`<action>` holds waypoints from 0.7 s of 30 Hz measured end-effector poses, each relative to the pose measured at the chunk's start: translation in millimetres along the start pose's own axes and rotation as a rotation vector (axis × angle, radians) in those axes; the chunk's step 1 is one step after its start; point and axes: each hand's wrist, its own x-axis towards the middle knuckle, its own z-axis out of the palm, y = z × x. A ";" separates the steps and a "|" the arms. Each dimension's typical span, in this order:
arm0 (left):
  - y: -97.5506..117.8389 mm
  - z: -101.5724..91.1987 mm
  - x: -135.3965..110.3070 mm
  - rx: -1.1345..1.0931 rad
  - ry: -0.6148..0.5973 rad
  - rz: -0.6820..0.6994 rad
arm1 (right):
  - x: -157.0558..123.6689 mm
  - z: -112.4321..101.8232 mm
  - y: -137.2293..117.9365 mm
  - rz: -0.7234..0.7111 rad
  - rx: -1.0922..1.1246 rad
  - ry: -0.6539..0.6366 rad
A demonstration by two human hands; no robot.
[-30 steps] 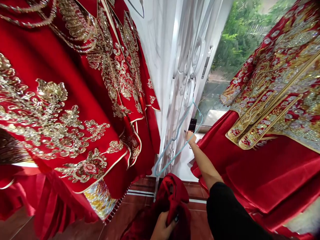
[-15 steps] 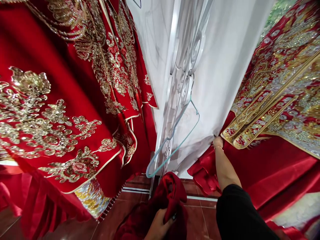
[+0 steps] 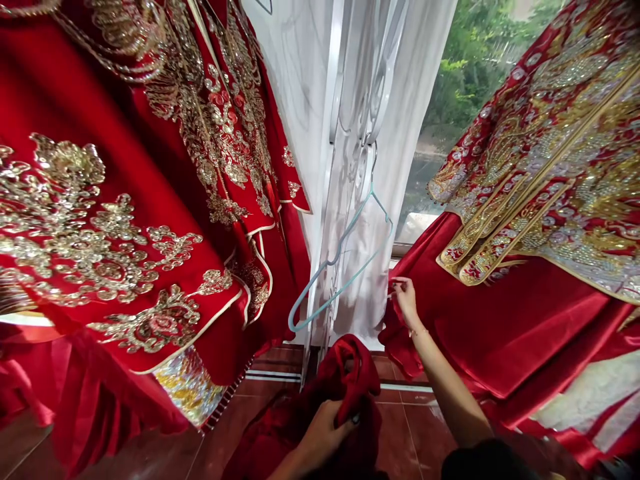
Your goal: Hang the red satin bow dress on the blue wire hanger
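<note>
My left hand (image 3: 323, 437) is closed on a bunch of dark red cloth (image 3: 350, 373) low in the middle. My right hand (image 3: 404, 298) reaches forward and pinches the edge of the plain red skirt (image 3: 500, 333) hanging at the right. Just left of that hand a pale blue hanger (image 3: 340, 267) hangs bare from the white scrolled window grille (image 3: 373, 87). A sheer white curtain (image 3: 410, 133) hangs behind the hanger.
A red robe with gold embroidery (image 3: 125, 200) hangs at the left, reaching near the floor. Another embroidered red jacket (image 3: 550, 167) hangs at the right above the skirt. Red floor tiles (image 3: 400, 427) show below. Green trees are visible through the window (image 3: 460, 80).
My right hand let go of the white curtain edge it had pulled right, moved left and down, and now pinches the red skirt's edge. The curtain swung back, showing the window again.
</note>
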 end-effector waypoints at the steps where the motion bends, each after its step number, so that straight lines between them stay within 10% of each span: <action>1: 2.2 -0.9 1.7 0.031 -0.021 0.016 | -14.6 3.6 -2.8 -0.053 0.044 -0.073; 4: 9.9 -3.6 8.1 0.144 -0.098 0.082 | -59.4 8.6 -23.6 -0.218 0.106 -0.406; 8: 19.4 -6.4 14.0 0.200 -0.141 0.119 | -95.0 1.7 -67.4 -0.542 -0.252 -1.164; 14: 28.3 -7.4 11.5 0.229 -0.098 0.132 | -92.2 -21.4 -104.8 -0.561 -0.770 -0.958; 21: 30.0 -0.1 6.2 0.296 -0.094 0.143 | -116.1 -13.8 -93.5 -0.555 -0.983 -1.034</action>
